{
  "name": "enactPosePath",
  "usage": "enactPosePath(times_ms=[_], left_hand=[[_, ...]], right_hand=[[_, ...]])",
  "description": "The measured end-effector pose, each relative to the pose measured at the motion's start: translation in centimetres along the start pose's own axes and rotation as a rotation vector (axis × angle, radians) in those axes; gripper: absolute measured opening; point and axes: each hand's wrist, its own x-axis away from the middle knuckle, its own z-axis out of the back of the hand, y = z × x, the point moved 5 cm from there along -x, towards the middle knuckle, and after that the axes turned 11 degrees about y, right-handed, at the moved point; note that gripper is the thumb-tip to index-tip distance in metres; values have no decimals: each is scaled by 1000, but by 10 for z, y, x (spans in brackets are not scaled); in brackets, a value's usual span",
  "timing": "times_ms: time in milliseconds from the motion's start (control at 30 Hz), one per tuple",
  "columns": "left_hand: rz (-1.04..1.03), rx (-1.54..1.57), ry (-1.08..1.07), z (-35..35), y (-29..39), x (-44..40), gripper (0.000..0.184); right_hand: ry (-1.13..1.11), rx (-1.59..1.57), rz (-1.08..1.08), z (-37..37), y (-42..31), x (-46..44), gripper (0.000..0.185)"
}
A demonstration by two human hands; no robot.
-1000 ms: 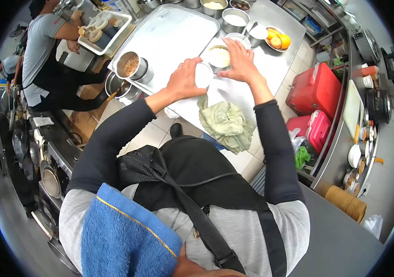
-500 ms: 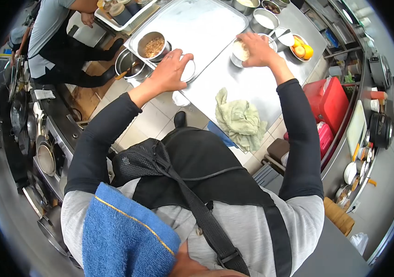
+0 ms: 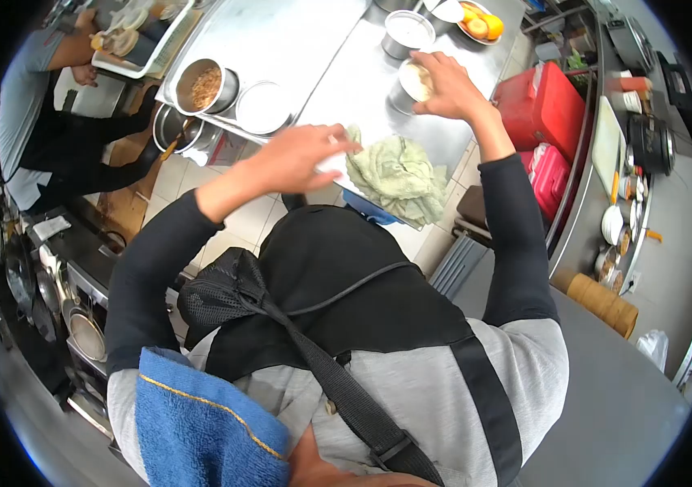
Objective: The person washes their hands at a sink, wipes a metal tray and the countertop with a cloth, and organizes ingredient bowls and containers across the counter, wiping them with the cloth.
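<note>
My right hand (image 3: 450,88) curls round the right side and rim of a metal container (image 3: 401,99) with pale contents, standing on the steel table (image 3: 326,89). Fingers stretched and thumb apart, my left hand (image 3: 297,158) hovers by the table's near edge and holds nothing. Just right of its fingertips lies a crumpled pale green cloth (image 3: 399,178) that hangs over the edge. Something white (image 3: 331,166), partly hidden, shows under that hand. Beyond the right hand stands another metal container (image 3: 408,34) with white contents.
A pot of brown bits (image 3: 206,88) and a round white lid or dish (image 3: 263,107) sit on the left. Below them is a pot with a wooden-handled tool (image 3: 176,134). Orange fruit (image 3: 480,23) fills a bowl. A red cooler (image 3: 537,105) stands right; a co-worker (image 3: 25,105) stands left.
My left hand has moved from beside the pot and white lid toward the green cloth. My right hand stays at the metal container. The whole view has shifted.
</note>
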Motion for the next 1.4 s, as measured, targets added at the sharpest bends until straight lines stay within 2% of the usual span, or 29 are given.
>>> enactPosePath(times_ms=[33,67,133,200,267,300,333,367,400,433,500,567,633,700,767,867,900,967,1000,1033,1100,1167,1233,1300,1400], left_hand=[[-57,37,-125,-19,14,-10,47],[-137,6,-143,-42,19,-18,48],[-176,-117,-57,-70,22,-41,40],[-131,-129,-79,-105,-4,-59,32],[2,-46,-198,-143,-52,-80,24],[12,6,-108,-121,-43,-92,17],[1,87,-151,-102,-41,-103,17],[-29,164,-96,-87,-46,-111,16],[22,182,-87,-68,-41,-116,16],[54,283,-86,-52,-37,-117,19],[261,675,-46,-43,-39,-117,21],[370,852,33,-23,-23,-120,21],[459,958,127,2,-11,-125,21],[538,996,225,26,-8,-122,20],[506,970,239,44,-5,-120,24],[463,744,221,64,7,-110,22],[431,704,224,69,15,-103,21],[512,654,420,95,27,-75,24],[447,834,632,121,36,-47,28],[510,839,852,137,47,-30,32],[410,868,825,167,59,-10,31],[412,862,849,179,63,3,31],[405,870,784,169,72,2,26],[364,945,610,151,70,-2,23],[433,908,639,123,78,-12,23]], right_hand=[[27,19,-27,-3,16,12,93],[52,38,-57,-7,33,23,93],[79,58,-148,-10,58,38,92],[185,32,-171,-15,75,45,92],[249,-26,-160,-18,86,49,95],[309,-4,-135,-11,81,54,97],[369,18,-108,-2,73,60,99],[433,41,-81,7,68,69,101],[569,61,-93,17,71,83,86],[549,-44,-205,24,75,99,75],[504,-264,-412,39,66,139,52],[499,-492,-479,35,41,172,24],[488,-543,-496,13,20,194,17],[479,-554,-468,-4,-5,203,17],[498,-530,-304,-19,-35,199,20],[366,-325,-41,-40,-78,182,28],[320,-371,-104,-53,-69,180,31],[229,-448,-226,-77,-40,169,38],[201,-532,-376,-78,-26,152,48],[264,-529,-373,-78,-23,137,46],[381,-517,-367,-83,-28,104,45],[470,-195,-345,-131,-27,50,49],[414,-96,-306,-141,-34,-9,53],[173,-136,-266,-124,-60,-38,52],[140,-122,-158,-158,-112,1,48]])
